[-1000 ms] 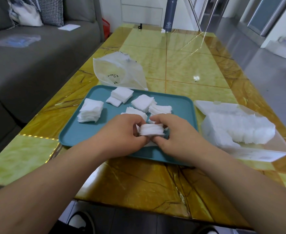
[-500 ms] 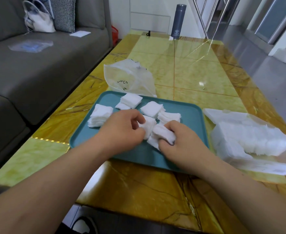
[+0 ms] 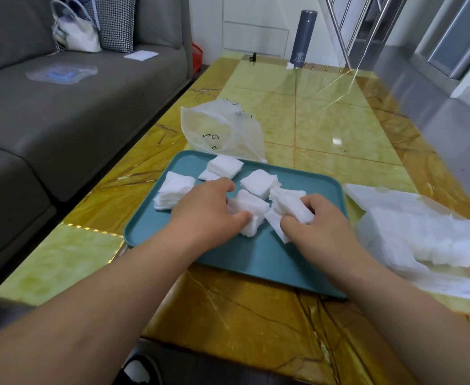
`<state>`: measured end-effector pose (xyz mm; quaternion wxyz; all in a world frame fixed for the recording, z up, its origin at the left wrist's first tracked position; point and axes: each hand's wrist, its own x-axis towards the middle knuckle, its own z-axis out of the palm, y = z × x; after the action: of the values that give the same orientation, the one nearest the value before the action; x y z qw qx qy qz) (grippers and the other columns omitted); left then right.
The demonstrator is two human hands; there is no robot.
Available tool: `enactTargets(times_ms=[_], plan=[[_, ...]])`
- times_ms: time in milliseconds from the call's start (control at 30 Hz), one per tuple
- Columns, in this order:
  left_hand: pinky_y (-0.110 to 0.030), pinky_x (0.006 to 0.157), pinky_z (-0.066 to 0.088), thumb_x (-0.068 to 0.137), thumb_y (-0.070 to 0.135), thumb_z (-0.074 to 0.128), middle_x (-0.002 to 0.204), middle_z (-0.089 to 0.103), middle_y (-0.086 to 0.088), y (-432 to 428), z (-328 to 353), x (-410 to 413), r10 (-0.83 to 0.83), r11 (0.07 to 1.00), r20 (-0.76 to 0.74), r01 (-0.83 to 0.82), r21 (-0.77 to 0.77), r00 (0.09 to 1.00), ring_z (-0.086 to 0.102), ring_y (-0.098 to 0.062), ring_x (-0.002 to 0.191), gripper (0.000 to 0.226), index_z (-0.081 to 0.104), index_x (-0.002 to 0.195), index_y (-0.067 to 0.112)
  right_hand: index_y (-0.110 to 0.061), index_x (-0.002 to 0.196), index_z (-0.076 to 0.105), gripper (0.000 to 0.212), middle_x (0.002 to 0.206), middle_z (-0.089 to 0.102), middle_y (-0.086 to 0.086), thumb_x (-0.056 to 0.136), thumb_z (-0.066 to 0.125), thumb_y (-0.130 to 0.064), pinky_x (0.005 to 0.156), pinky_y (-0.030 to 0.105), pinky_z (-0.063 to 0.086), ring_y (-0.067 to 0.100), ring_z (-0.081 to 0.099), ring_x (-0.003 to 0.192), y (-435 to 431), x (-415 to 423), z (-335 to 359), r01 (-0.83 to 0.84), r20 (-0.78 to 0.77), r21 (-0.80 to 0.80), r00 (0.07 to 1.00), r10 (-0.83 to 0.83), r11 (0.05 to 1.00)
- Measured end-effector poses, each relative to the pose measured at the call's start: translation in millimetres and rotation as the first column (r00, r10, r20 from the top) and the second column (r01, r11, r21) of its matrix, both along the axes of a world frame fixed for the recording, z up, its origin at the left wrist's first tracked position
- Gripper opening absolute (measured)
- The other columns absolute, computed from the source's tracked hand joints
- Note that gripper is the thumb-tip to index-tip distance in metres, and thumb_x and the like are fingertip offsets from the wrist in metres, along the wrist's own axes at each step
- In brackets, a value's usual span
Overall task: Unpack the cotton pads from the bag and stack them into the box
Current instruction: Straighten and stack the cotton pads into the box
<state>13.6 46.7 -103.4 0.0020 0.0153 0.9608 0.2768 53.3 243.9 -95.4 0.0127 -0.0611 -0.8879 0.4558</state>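
Left hand [image 3: 208, 209]: fingers are curled round a stack of cotton pads [image 3: 249, 211] on the teal tray [image 3: 256, 259].
Right hand [image 3: 320, 226]: a second bunch of pads [image 3: 292, 208] is pinched, just beside the first; the hands are kept slightly apart.
Box [image 3: 422, 276]: set right of the tray, filled with a row of pads whose long axis runs left to right.
Bag [image 3: 222, 134]: laid behind the tray; its black marks cannot be read.
Bottle [image 3: 303, 37]: lettering too small to be read.
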Motion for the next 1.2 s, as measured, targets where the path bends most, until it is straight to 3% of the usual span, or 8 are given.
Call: enactTargets(times_ms=[200,367,600,733,833,933,1033,1200], plan=[[-0.027,0.070,0.049,0.078,0.038,0.082,0.079,0.063,0.010,-9.2,-2.8,2.4,0.009,0.985,-0.005,-0.008,0.170,1.000,0.060,-0.005,0.075,0.039,0.066,0.112,0.028,-0.021,0.094,0.065,0.008,0.089,0.067,-0.007,0.088,0.068,-0.018,0.061,0.024,0.042,0.008,0.058,0.077,-0.8,-2.3,-1.0,0.017,-0.020,-0.041,1.000,-0.018,0.999],[-0.016,0.059,0.037,0.078,0.041,0.082,0.084,0.063,0.011,-18.3,1.9,12.3,-0.013,0.995,-0.082,0.021,0.092,0.997,0.054,0.001,0.072,0.021,0.066,0.086,0.030,-0.021,0.096,0.067,0.009,0.092,0.070,-0.004,0.088,0.068,-0.017,0.065,0.026,0.045,0.013,0.063,0.084,1.5,-1.4,-2.4,0.008,-0.015,-0.059,1.000,-0.008,0.998],[-0.011,0.065,0.047,0.081,0.019,0.079,0.085,0.069,0.010,-31.4,5.2,24.1,-0.077,0.957,-0.060,0.091,0.276,0.995,0.063,-0.004,0.075,0.018,0.068,0.092,0.028,-0.024,0.094,0.073,0.013,0.088,0.075,-0.006,0.084,0.076,-0.016,0.059,0.013,0.047,0.006,0.065,0.071,0.2,-3.9,-3.5,0.009,-0.046,-0.108,0.999,-0.014,0.994],[-0.009,0.070,0.048,0.084,0.013,0.079,0.082,0.073,0.017,-29.7,25.2,32.4,-0.149,0.895,-0.096,0.176,0.411,0.984,0.063,0.007,0.075,0.016,0.075,0.093,0.025,-0.024,0.092,0.077,0.016,0.086,0.077,-0.005,0.081,0.082,-0.014,0.075,0.037,0.059,0.015,0.071,0.079,0.0,-5.0,-3.3,-0.009,-0.070,-0.154,0.998,-0.002,0.988],[-0.027,0.074,0.057,0.087,0.009,0.079,0.087,0.076,0.004,-21.8,33.3,40.3,-0.292,0.810,-0.041,0.270,0.520,0.955,0.071,-0.014,0.078,0.018,0.076,0.096,0.023,-0.023,0.095,0.080,0.019,0.088,0.079,-0.002,0.080,0.085,-0.014,0.080,0.044,0.060,0.020,0.073,0.083,-0.2,-1.9,0.3,-0.092,-0.080,-0.170,0.994,0.079,0.981],[-0.019,0.069,0.056,0.085,0.012,0.081,0.086,0.077,0.006,-16.1,27.9,38.4,-0.325,0.833,-0.046,0.309,0.460,0.945,0.071,-0.009,0.076,0.019,0.077,0.097,0.026,-0.025,0.097,0.081,0.019,0.091,0.079,0.002,0.082,0.085,-0.015,0.080,0.045,0.058,0.030,0.072,0.091,-2.5,2.0,4.5,-0.224,-0.078,-0.159,0.974,0.214,0.962],[-0.028,0.074,0.059,0.083,0.011,0.083,0.086,0.077,0.002,-17.3,23.4,31.9,-0.260,0.849,-0.071,0.263,0.459,0.963,0.072,-0.021,0.080,0.022,0.075,0.097,0.024,-0.025,0.103,0.081,0.020,0.095,0.080,0.005,0.089,0.078,-0.012,0.087,0.054,0.056,0.036,0.072,0.097,-3.5,2.5,3.6,-0.289,-0.094,-0.189,0.957,0.275,0.939],[-0.031,0.077,0.060,0.080,0.007,0.085,0.085,0.076,0.002,-15.8,23.3,31.8,-0.242,0.850,-0.074,0.248,0.464,0.968,0.072,-0.020,0.079,0.027,0.072,0.098,0.023,-0.027,0.107,0.079,0.023,0.099,0.078,0.015,0.092,0.072,-0.011,0.090,0.065,0.053,0.044,0.069,0.097,0.0,0.9,-0.1,-0.342,-0.090,-0.184,0.939,0.331,0.921]])
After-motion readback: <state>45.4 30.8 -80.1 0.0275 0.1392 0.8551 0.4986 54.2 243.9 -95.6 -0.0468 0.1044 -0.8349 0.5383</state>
